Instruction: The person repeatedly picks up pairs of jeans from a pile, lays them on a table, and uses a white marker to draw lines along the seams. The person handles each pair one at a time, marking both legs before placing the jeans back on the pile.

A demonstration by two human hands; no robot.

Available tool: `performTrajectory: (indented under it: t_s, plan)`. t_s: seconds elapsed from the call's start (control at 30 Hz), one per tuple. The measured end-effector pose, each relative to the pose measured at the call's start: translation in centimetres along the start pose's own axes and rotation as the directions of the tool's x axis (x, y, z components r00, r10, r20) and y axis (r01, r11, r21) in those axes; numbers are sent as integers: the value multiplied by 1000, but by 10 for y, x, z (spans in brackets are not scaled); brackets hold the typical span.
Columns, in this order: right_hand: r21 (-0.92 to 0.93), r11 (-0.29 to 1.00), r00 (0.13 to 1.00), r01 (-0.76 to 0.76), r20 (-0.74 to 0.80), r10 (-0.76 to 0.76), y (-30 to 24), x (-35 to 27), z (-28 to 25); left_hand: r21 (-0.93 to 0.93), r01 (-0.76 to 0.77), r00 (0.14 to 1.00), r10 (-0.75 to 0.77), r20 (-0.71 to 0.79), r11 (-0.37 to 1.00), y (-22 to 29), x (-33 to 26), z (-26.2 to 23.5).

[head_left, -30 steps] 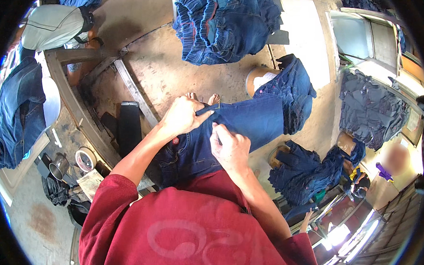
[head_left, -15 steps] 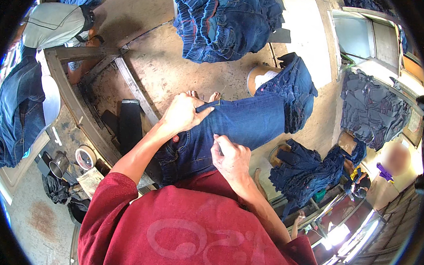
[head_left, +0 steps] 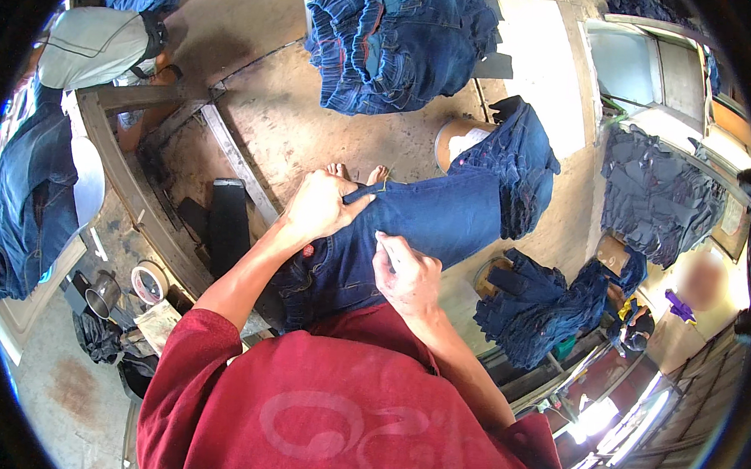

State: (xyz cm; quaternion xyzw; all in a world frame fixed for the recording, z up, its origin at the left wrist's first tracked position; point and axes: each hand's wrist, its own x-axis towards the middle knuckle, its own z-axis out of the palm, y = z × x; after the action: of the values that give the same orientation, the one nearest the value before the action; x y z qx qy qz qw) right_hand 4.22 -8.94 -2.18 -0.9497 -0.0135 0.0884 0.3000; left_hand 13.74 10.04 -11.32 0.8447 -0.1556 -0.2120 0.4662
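A pair of dark blue jeans (head_left: pixel 456 217) lies across in front of me, one leg stretched out to the right. Its gathered waist part, with a small round red patch (head_left: pixel 309 250), is close to my body. My left hand (head_left: pixel 320 205) pinches the far edge of the denim between thumb and fingers, beside some loose yellowish threads. Over the near side of the same leg, my right hand (head_left: pixel 409 278) is closed with its fingers curled. Whatever may be inside that hand is hidden.
Heaped jeans (head_left: pixel 400 51) lie ahead, and stacked denim (head_left: pixel 525 174) touches the leg's far end. More denim (head_left: pixel 531 308) hangs at right, near dark grey pieces (head_left: pixel 662 192). On the left are a wooden frame (head_left: pixel 127 173), a tape roll (head_left: pixel 149 282), a metal cup (head_left: pixel 103 294) and another person (head_left: pixel 99 46).
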Motion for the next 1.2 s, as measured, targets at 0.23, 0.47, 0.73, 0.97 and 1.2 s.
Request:
performTrajectory:
  t_s: [0.23,0.47,0.73,0.97,1.2]
  plan:
    - [-136,991,998,12,68,-3,-4,0,-2,13,44,999,-44,17,999,7,2,-6]
    - [-104,995,997,-2,72,10,-2,0,-3,-23,2,999,-3,-45,1000,7,1,-4]
    - [11,1000,999,-23,23,23,1,2,-2,-18,35,999,-35,-14,999,6,1,-3]
    - [-82,996,996,-38,81,44,-1,0,-4,16,9,1000,-9,-25,1000,5,0,-2]
    - [-113,993,996,20,86,-10,8,0,-4,38,77,996,-78,33,996,6,2,-3]
